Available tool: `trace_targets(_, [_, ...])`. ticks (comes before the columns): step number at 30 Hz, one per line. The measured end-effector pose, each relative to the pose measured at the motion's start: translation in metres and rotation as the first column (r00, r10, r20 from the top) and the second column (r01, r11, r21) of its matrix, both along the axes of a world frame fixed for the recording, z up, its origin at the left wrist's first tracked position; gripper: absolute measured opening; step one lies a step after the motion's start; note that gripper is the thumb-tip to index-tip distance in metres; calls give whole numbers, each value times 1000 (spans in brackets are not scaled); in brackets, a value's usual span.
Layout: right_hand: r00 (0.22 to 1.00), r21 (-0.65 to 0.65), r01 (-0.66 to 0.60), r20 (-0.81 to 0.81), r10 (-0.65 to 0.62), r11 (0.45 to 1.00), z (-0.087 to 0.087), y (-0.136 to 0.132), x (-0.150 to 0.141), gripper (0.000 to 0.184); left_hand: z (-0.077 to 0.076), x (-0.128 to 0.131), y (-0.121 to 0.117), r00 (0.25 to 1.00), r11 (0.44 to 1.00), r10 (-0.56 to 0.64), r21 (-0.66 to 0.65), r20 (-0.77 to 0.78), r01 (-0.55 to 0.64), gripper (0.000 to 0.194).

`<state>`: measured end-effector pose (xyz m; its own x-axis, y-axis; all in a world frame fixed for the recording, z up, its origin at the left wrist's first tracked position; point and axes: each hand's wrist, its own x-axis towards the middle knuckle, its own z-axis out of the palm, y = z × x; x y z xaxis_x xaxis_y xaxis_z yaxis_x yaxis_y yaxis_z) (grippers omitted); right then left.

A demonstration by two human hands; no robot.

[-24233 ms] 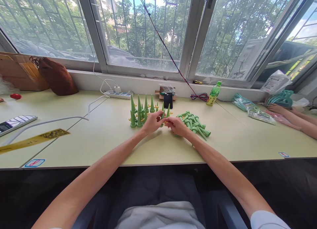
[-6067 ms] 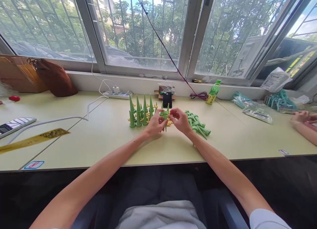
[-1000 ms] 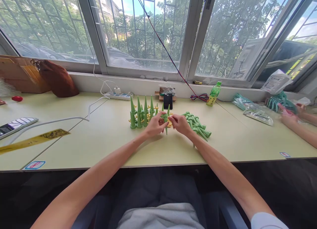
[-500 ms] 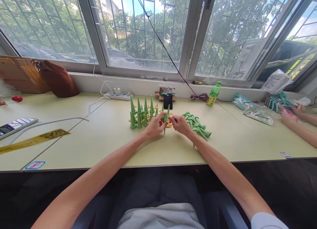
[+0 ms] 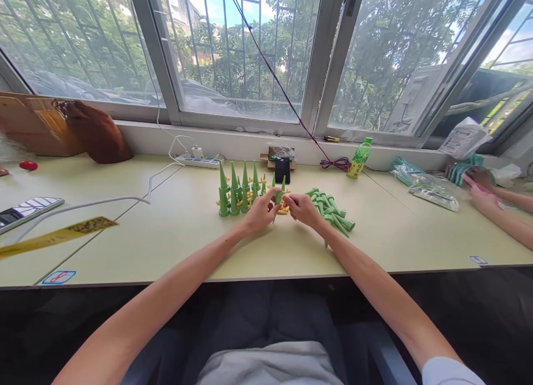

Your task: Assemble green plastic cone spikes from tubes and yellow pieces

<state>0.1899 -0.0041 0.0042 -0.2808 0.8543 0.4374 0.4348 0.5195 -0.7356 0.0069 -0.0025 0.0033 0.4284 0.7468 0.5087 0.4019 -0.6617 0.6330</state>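
Black phone [image 5: 282,169] lies behind green spikes [image 5: 283,185] near the left hand [image 5: 259,213].

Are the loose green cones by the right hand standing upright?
No, the green cones beside the right hand lie jumbled in a heap.

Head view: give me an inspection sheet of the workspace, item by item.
Surface: pale table, seams left and right; spills: nothing seen.
Work pieces: standing green spikes at left, loose green pile at right, small yellow parts between.
Clutter: dark phone and green bottle behind the pieces.
Grip: left hand holds a green spike; right hand beside it, contents hidden.
Cables: white cable crosses the left side; dark red cord bundled beside the bottle.
Surroundings: windows behind; another person's hands at far right.
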Motion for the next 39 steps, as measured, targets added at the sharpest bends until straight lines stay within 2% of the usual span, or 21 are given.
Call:
trace_targets(4, [1000, -5, -9, -6, 9, 1000, 1, -1, 0, 59, 1, 1, -2, 1000, 1000, -10, 12, 14, 9, 36])
trace_targets(16, [996, -32, -79, -54, 77, 996, 1, -2, 0, 55, 4, 1, -4, 1000, 1000, 20, -3, -19, -20, 43])
trace_targets(22, [997, 23, -69, -24, 69, 997, 1, 0, -1, 59, 4, 2, -5, 999, 999, 35, 18, -14, -34, 39])
trace_targets(33, [994, -24, -103, -30, 103, 994, -5, 5, 0, 57, 3, 1, -4, 999, 998, 48, 29, -24, -47, 39])
trace_targets(39, [995, -1, -100, -31, 100, 995, -1, 2, -2, 57, 4, 3, -5, 998, 998, 58, 39, -28, -57, 36])
